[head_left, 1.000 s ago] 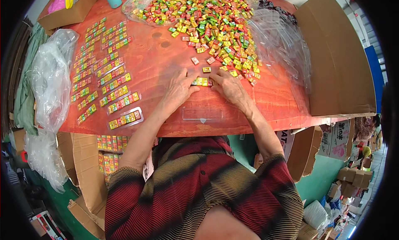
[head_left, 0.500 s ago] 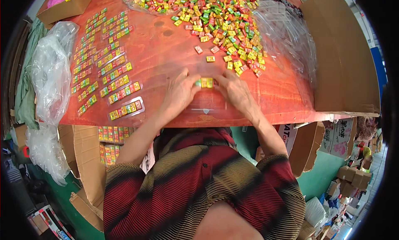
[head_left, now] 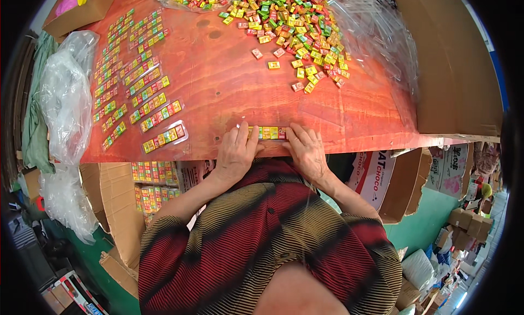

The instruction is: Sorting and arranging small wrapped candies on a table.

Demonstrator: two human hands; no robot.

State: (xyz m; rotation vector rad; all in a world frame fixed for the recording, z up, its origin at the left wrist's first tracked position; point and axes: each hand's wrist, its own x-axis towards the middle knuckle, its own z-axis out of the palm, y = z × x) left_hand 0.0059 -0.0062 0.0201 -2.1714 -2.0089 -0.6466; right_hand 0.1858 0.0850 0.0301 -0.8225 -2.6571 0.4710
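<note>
A short row of small coloured boxes (head_left: 267, 132), mostly yellow with some green and red, lies at the table's front edge. My left hand (head_left: 237, 151) grips its left end, fingers closed together. At the other end my right hand (head_left: 307, 150) presses in the same way, thumb underneath and fingers over the end. Whether a clear tray lies under the row I cannot tell, since my fingers cover its ends. Beyond my hands a few loose little boxes (head_left: 274, 65) lie apart from a large heap of boxes (head_left: 297, 25) in yellow, red and green.
Rows of boxes in clear trays (head_left: 161, 116) stand at the left. Clear plastic bags (head_left: 68, 91) hang over the left edge; more clear plastic (head_left: 376, 36) lies right of the heap. A tall cardboard panel (head_left: 456, 64) borders the right. Below, an open carton (head_left: 117, 206) sits beside packed rows.
Both hands have come toward me with the row, from further up the table to its front edge. A clear sheet or tray near the edge no longer shows.
</note>
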